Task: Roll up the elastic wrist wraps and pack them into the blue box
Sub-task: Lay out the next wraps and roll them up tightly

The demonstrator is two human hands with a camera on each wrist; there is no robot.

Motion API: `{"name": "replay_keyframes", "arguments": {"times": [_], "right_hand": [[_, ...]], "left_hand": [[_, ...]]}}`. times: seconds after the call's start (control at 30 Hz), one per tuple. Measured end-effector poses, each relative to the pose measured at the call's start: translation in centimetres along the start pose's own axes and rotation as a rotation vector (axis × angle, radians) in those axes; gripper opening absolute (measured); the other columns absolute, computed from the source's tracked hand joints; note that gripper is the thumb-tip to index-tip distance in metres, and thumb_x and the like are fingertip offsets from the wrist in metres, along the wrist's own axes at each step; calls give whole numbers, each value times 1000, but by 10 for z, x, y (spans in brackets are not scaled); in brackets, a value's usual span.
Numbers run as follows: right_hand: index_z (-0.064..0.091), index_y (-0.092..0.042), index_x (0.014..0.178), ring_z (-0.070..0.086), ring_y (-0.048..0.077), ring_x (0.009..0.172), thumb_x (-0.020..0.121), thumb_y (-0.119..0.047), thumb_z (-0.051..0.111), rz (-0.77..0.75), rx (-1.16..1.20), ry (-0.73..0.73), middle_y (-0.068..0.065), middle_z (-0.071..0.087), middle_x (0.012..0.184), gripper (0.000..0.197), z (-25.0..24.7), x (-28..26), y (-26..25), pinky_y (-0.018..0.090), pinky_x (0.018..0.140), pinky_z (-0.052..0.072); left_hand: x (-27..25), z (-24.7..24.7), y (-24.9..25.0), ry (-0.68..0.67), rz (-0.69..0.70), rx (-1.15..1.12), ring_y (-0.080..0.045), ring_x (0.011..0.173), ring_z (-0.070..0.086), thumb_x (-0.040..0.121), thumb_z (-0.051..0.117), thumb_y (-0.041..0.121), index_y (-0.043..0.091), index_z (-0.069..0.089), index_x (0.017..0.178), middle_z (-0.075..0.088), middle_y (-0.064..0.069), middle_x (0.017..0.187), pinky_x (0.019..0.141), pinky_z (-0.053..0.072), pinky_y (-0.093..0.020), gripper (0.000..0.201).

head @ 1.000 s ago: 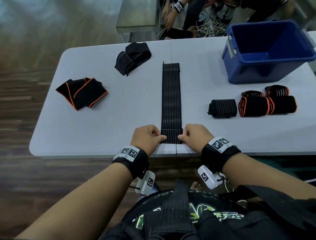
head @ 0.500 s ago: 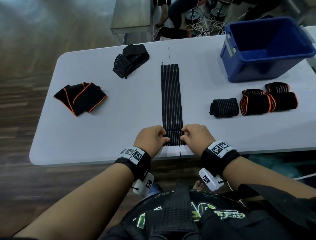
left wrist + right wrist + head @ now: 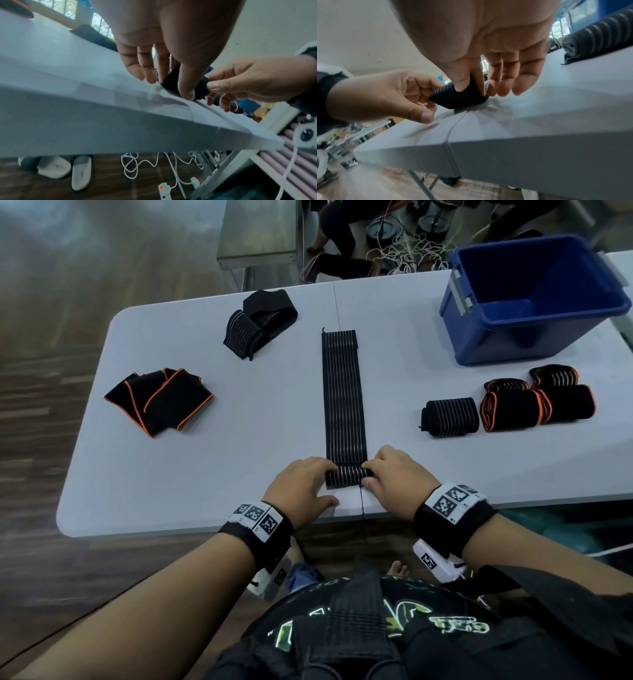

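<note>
Two hands' fingers pinching striped wrap's rolled near end.

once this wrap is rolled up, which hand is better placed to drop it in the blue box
Probably the right hand: the blue box stands at the table's far right, on that hand's side. Both hands now pinch the striped wrap.

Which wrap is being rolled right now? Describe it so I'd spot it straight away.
On the grey table, look along the middle seam, left of the blue box. There lies a long black striped wrap, stretched flat, its near end curled into a small roll pinched by the left hand and right hand. Every other wrap is folded or fully rolled.
</note>
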State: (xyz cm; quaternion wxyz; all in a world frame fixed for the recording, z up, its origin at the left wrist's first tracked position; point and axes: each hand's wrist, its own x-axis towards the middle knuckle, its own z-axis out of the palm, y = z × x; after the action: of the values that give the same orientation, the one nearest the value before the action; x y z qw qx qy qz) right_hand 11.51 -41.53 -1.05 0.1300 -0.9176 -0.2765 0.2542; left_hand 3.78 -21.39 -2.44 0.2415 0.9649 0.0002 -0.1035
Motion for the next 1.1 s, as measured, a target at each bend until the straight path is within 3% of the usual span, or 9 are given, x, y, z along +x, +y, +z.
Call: {"name": "replay_keyframes", "arguments": {"times": [0.13, 0.23, 0.3, 0.4, 0.53, 0.7, 0.9, 1.0, 1.1], "right_hand": [[62, -16, 97, 55, 22, 89, 103, -40, 42, 89, 130, -38, 2, 53, 95, 32, -7, 7, -1, 33, 78, 41], [56, -15, 78, 56, 22, 76, 104, -38, 39, 151, 223, -9, 2, 56, 77, 39, -8, 12, -2, 32, 66, 36], [58, -12, 77, 55, 20, 72, 103, -37, 43, 177, 262, -10, 4, 59, 76, 39, -10, 14, -3, 31, 60, 37], [65, -3, 85, 59, 25, 77, 100, -31, 51, 192, 270, -16, 12, 65, 83, 34, -12, 16, -3, 32, 64, 40], [65, 4, 78, 63, 33, 77, 100, -33, 52, 245, 329, 21, 17, 64, 75, 46, -11, 19, -1, 35, 69, 48], [69, 1, 78, 66, 28, 77, 98, -38, 54, 273, 329, 46, 16, 71, 79, 47, -7, 25, -1, 36, 75, 53], [68, -5, 78, 65, 24, 78, 95, -39, 59, 285, 245, 29, 9, 69, 76, 39, -9, 26, -2, 33, 73, 52], [57, -10, 94, 62, 23, 79, 91, -34, 66, 275, 257, 86, 5, 64, 81, 26, -8, 22, -3, 36, 74, 52], [48, -20, 111, 61, 20, 80, 90, -26, 68, 192, 305, 159, 1, 64, 83, 30, -4, 17, -2, 36, 76, 52]], "left_hand": [[3, -2, 0, 115, -198, -256, -5, 86, 62, 90, 72, 29, 28, 64, 120, 73, 10, 109, 85, 45, -19, 31], [11, -1, 1, 144, -329, -374, -1, 84, 65, 93, 68, 30, 26, 64, 108, 74, 12, 93, 79, 49, -22, 17], [15, 0, 3, 163, -381, -389, 2, 82, 62, 92, 68, 32, 26, 64, 103, 72, 11, 87, 70, 43, -15, 13], [21, -2, 4, 184, -411, -405, -1, 81, 63, 92, 68, 32, 25, 62, 96, 71, 9, 83, 66, 40, -13, 10], [25, 2, 4, 162, -433, -428, -9, 78, 68, 93, 66, 31, 27, 58, 90, 73, 5, 75, 72, 51, -28, 9], [21, 5, 3, 145, -418, -442, -10, 74, 69, 94, 64, 30, 30, 58, 91, 73, 5, 69, 79, 56, -34, 7], [23, -1, 4, 143, -336, -338, -9, 79, 65, 92, 66, 28, 29, 61, 91, 69, 9, 77, 78, 54, -31, 6], [21, -5, 6, 170, -255, -262, -9, 91, 62, 91, 68, 26, 27, 64, 102, 68, 14, 94, 80, 46, -24, 12], [23, -5, 5, 133, -169, -161, -14, 103, 63, 95, 63, 23, 22, 68, 119, 70, 6, 110, 89, 44, -24, 24]]}}
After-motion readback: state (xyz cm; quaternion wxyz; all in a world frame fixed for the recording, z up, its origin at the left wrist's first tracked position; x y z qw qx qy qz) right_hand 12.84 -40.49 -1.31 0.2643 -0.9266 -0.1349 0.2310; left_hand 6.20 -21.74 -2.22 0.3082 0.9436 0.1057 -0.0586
